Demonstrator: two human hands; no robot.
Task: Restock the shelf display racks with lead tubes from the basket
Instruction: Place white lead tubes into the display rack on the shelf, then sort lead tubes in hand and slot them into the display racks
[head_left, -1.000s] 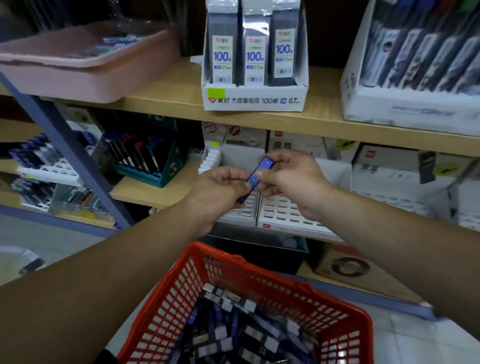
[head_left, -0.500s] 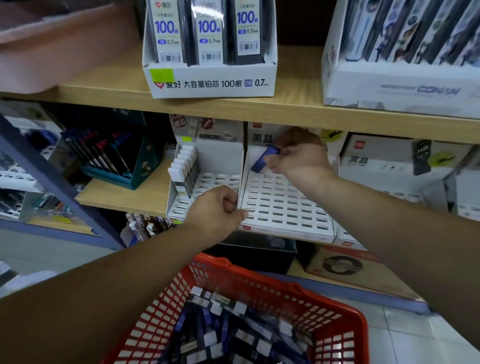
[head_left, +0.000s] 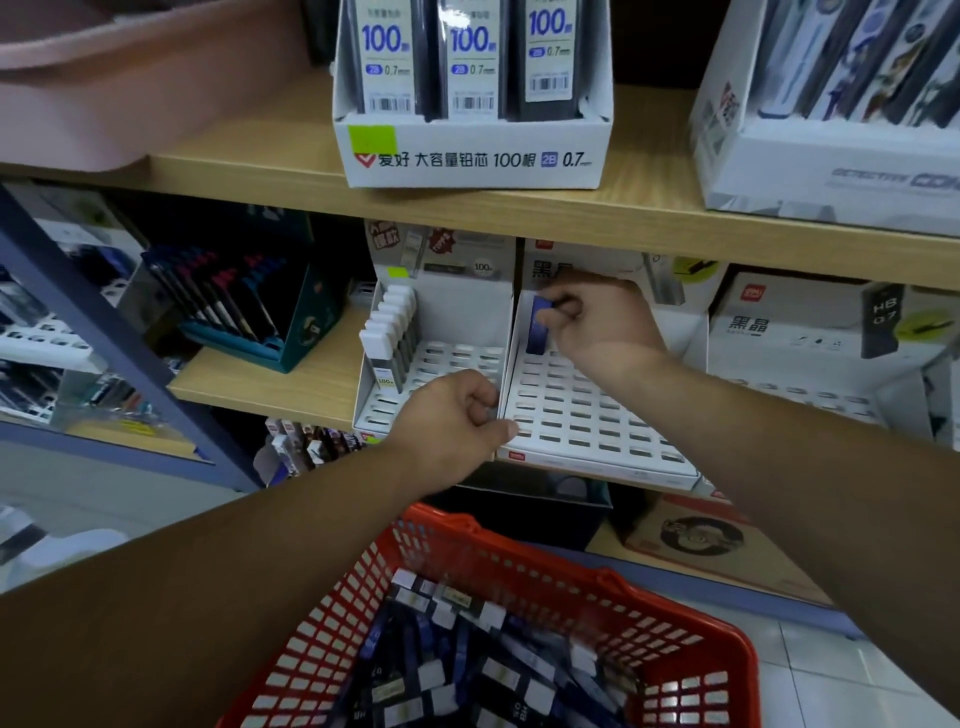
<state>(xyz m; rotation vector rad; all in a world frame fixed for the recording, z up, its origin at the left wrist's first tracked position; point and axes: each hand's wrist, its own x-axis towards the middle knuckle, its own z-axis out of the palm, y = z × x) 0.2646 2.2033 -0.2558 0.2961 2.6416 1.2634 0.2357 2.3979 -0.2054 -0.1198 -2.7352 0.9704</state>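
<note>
The right hand (head_left: 597, 322) pinches a blue tube (head_left: 537, 327) upright at the rack's (head_left: 597, 415) back-left corner, likely to seat it there. The left hand (head_left: 452, 415) grips the rack's front-left edge, seemingly to steady it. Below the rack, the basket (head_left: 332, 629) holds more tubes (head_left: 467, 665).

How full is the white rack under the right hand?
Almost empty. The white rack shows rows of bare slots; only the blue tube, pinched by the right hand, stands at its back-left corner.
</note>
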